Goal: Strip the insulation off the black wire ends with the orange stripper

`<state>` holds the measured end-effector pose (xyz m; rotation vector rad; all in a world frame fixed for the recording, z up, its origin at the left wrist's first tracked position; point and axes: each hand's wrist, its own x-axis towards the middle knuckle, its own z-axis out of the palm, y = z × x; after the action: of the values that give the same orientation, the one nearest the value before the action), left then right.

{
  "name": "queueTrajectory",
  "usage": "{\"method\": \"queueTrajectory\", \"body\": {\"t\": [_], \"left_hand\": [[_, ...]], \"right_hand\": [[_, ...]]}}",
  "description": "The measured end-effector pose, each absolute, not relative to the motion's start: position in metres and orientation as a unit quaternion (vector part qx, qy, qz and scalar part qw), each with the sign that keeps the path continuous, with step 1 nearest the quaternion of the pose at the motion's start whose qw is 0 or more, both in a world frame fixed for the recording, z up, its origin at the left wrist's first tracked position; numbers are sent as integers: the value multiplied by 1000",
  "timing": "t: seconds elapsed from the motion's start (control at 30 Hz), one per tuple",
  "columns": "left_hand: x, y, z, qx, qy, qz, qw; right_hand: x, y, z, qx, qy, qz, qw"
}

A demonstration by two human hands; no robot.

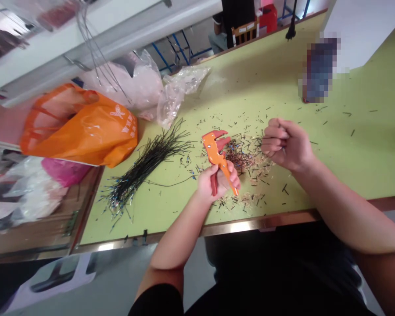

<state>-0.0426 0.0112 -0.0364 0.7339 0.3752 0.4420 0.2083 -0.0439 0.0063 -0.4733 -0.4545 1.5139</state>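
My left hand is wrapped round the handles of an orange and red wire stripper, whose jaws point away from me above the table. To the right of it, my right hand is curled closed over the table; what its fingers hold, if anything, is hidden. Between and behind the hands lies a heap of short wire pieces and stripped scraps. Left of the stripper rests a bundle of thin black wires, with bluish and metallic tips at its near end. A single wire curves out from the bundle toward my left wrist.
An orange bag and clear plastic bags lie at the table's left back. A blurred-out dark object leans by a white panel at the right. A plug hangs at the back edge. Beyond sits another person.
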Motion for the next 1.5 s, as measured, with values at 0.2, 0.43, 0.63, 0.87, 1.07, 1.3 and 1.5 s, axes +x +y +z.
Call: {"method": "queueTrajectory", "body": {"t": [0.2, 0.43, 0.63, 0.87, 1.07, 1.3, 1.5], "left_hand": [[-36, -9, -47, 341, 138, 109, 923], [-37, -9, -49, 337, 115, 78, 931], [-40, -9, -51, 343, 100, 78, 931], [-37, -8, -49, 356, 99, 97, 924], [-32, -7, -41, 352, 118, 104, 923], [-31, -4, -45, 367, 173, 113, 907], [-24, 5, -53, 342, 239, 132, 899]], "right_hand": [[169, -41, -16, -108, -126, 802, 575], [158, -36, -26, -142, -101, 808, 562], [155, -34, -27, -172, -101, 791, 578], [144, -30, -29, -203, -85, 775, 593], [142, -28, -30, -199, -63, 769, 604], [140, -18, -40, -203, -64, 760, 613], [145, -3, -50, -242, -66, 734, 631]]}}
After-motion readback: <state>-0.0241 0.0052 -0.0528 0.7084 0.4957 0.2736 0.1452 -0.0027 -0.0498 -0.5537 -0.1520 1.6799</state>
